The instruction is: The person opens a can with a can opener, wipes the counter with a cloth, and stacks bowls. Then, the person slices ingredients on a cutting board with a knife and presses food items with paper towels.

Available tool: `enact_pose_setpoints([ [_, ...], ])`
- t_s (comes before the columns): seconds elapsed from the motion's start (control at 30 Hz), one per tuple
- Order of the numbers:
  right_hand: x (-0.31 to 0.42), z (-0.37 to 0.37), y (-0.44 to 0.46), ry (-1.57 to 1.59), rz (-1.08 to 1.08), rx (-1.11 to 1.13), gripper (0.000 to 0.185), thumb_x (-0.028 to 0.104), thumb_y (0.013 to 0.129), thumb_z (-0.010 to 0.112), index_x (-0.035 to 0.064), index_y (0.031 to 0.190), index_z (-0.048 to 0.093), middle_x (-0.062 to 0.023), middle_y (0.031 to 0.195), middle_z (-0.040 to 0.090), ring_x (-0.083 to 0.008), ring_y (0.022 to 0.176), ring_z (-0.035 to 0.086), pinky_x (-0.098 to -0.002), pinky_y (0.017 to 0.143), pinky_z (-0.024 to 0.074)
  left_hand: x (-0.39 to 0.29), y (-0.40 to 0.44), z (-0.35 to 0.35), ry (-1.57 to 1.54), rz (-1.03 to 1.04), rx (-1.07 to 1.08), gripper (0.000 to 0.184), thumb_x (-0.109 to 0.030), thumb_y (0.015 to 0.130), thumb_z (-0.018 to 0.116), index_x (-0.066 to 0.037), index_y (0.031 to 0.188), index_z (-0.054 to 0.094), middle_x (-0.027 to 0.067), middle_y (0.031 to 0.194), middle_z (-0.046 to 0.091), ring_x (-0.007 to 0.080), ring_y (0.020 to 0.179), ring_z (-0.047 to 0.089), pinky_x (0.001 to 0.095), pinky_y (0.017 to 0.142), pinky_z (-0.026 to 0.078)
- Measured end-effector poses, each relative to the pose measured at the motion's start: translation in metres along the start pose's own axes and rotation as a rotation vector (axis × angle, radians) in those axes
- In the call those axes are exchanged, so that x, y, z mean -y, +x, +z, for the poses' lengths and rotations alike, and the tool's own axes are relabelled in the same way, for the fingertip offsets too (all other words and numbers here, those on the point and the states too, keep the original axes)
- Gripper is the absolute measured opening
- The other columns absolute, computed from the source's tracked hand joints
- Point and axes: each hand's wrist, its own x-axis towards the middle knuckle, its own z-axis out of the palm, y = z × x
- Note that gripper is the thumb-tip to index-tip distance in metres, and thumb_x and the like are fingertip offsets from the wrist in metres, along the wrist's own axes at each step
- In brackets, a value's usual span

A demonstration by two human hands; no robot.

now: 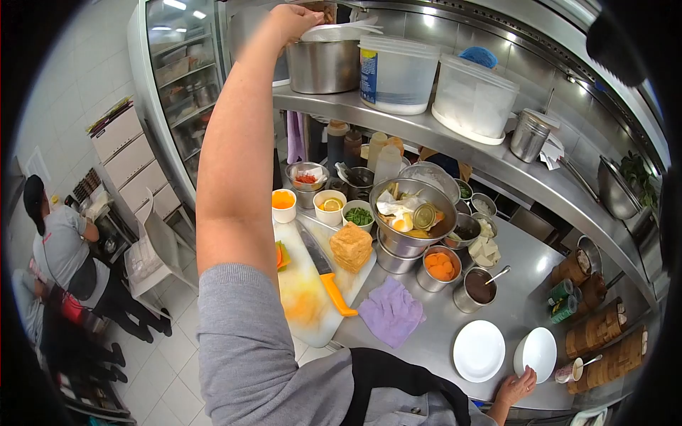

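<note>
My left hand (293, 21) is raised to the upper shelf, fingers closed at the rim of a white dish or lid (337, 31) on top of a steel pot (325, 65); what the fingertips grip is hard to make out. Low at the right, my right hand (517, 387) has its fingers apart and touches the near edge of a white bowl (537, 353). A white plate (479, 351) lies just left of that bowl. An orange-handled knife (326, 269) and a brown block of food (351, 247) rest on the white cutting board (323, 312).
Two translucent tubs (399, 74) (474, 96) stand on the steel shelf (440, 133). Below are a steel bowl of scraps (415, 213), several small containers and a purple cloth (391, 311). Bamboo steamers (598, 334) line the right side. Two people (71, 248) work at the far left.
</note>
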Motion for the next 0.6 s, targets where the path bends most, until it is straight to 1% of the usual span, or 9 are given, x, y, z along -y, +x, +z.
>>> enact_pose_setpoints([
  [0.07, 0.001, 0.0, 0.001, 0.003, -0.004, -0.001, 0.052, 0.004, 0.075, 0.053, 0.0089, 0.127, 0.048, -0.0139, 0.13, 0.048, -0.0332, 0.127, 0.04, -0.0488, 0.105, 0.0296, -0.004, -0.009, -0.009, -0.169, -0.031, 0.02, 0.026, -0.031, 0.087, 0.069, -0.005, 0.091, 0.072, 0.0073, 0.077, 0.068, 0.0148, 0.062, 0.058, 0.0325, 0.057, 0.046],
  [0.1, 0.003, 0.0, 0.001, 0.006, -0.002, -0.012, 0.052, 0.003, 0.075, 0.055, 0.0084, 0.126, 0.048, -0.0139, 0.128, 0.049, -0.033, 0.126, 0.041, -0.0491, 0.105, 0.0297, -0.003, -0.014, -0.015, -0.166, -0.031, 0.016, 0.026, -0.031, 0.087, 0.069, -0.005, 0.091, 0.072, 0.0073, 0.077, 0.068, 0.0148, 0.062, 0.058, 0.0325, 0.057, 0.046],
  [0.17, 0.003, 0.001, 0.0, 0.011, -0.002, -0.024, 0.053, 0.001, 0.074, 0.056, 0.0079, 0.126, 0.048, -0.014, 0.126, 0.05, -0.0328, 0.125, 0.042, -0.0494, 0.105, 0.0299, 0.005, -0.024, -0.029, -0.167, 0.072, 0.131, 0.025, -0.025, 0.087, 0.066, -0.012, 0.108, 0.071, 0.003, 0.097, 0.07, 0.0133, 0.091, 0.063, 0.0282, 0.08, 0.044],
  [0.2, 0.002, 0.001, 0.001, 0.01, 0.0, -0.019, 0.053, 0.001, 0.074, 0.056, 0.0078, 0.126, 0.048, -0.0138, 0.127, 0.05, -0.0328, 0.126, 0.041, -0.0494, 0.105, 0.0298, 0.01, -0.026, -0.034, -0.166, 0.072, 0.129, 0.025, -0.025, 0.087, 0.066, -0.012, 0.108, 0.071, 0.003, 0.097, 0.07, 0.0133, 0.091, 0.063, 0.0282, 0.08, 0.044],
  [0.27, 0.002, 0.0, 0.0, 0.009, 0.005, -0.013, 0.053, 0.001, 0.074, 0.056, 0.0078, 0.126, 0.048, -0.0137, 0.127, 0.05, -0.0328, 0.126, 0.041, -0.0494, 0.105, 0.0298, 0.019, -0.027, -0.04, -0.164, 0.126, 0.275, 0.026, -0.028, 0.095, 0.057, -0.016, 0.117, 0.066, -0.0008, 0.107, 0.068, 0.0114, 0.104, 0.061, 0.0315, 0.093, 0.038],
  [0.4, 0.005, -0.002, 0.001, 0.014, 0.023, 0.008, 0.052, 0.003, 0.074, 0.054, 0.0079, 0.126, 0.048, -0.0137, 0.129, 0.049, -0.0332, 0.127, 0.041, -0.0487, 0.105, 0.0304, 0.03, -0.02, -0.038, -0.167, 0.173, 0.268, 0.025, -0.023, 0.094, 0.058, -0.014, 0.116, 0.066, -0.0017, 0.105, 0.069, 0.0098, 0.102, 0.061, 0.0285, 0.09, 0.04],
  [0.47, 0.002, 0.0, 0.0, -0.006, 0.009, 0.005, 0.052, 0.004, 0.075, 0.053, 0.0081, 0.126, 0.049, -0.0139, 0.129, 0.049, -0.0334, 0.127, 0.041, -0.0479, 0.104, 0.0311, 0.03, -0.02, -0.034, -0.166, 0.206, 0.257, 0.024, -0.021, 0.093, 0.06, -0.012, 0.115, 0.067, -0.0012, 0.103, 0.069, 0.009, 0.1, 0.062, 0.025, 0.087, 0.042],
  [0.5, 0.001, 0.001, 0.0, -0.006, -0.001, -0.006, 0.052, 0.003, 0.074, 0.053, 0.0079, 0.126, 0.049, -0.0143, 0.129, 0.049, -0.0335, 0.127, 0.041, -0.0479, 0.104, 0.0313, 0.031, -0.02, -0.033, -0.166, 0.201, 0.253, 0.024, -0.021, 0.093, 0.06, -0.012, 0.115, 0.067, -0.0012, 0.103, 0.069, 0.009, 0.1, 0.062, 0.025, 0.087, 0.042],
  [0.6, 0.001, 0.002, 0.001, -0.004, -0.006, -0.015, 0.052, 0.003, 0.074, 0.054, 0.0077, 0.126, 0.049, -0.015, 0.128, 0.05, -0.0337, 0.126, 0.041, -0.0478, 0.104, 0.0317, 0.038, -0.014, -0.029, -0.232, 0.274, 0.228, 0.022, -0.018, 0.092, 0.062, -0.007, 0.109, 0.07, 0.0051, 0.101, 0.07, 0.012, 0.096, 0.063, 0.0295, 0.083, 0.045],
])
